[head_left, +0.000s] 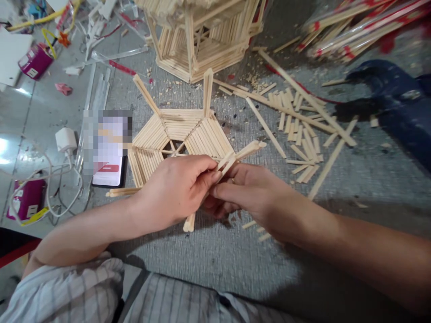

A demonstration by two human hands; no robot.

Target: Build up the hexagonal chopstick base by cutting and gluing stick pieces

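Observation:
A six-sided frame [212, 137] built from rows of thin wooden sticks lies flat in front of me, with paired stick posts [208, 94] leaning outward from its corners. At its right corner, my left hand [178, 188] is closed, thumb and forefinger pinching pale wooden sticks [226, 165]. My right hand [252, 190] is against the same spot from the right, its fingers curled beneath and partly hidden by the left hand. Whether it also grips the sticks cannot be made out. Both hands cover the frame's near right side.
Behind stands a taller stick structure [190, 45]. Cut stick pieces [292, 116] scatter to the right, near a dark blue object [397, 98] with a curved end. Packets of chopsticks [363, 31] lie far right. On the left are a phone [107, 172], a white charger [66, 140] and cables.

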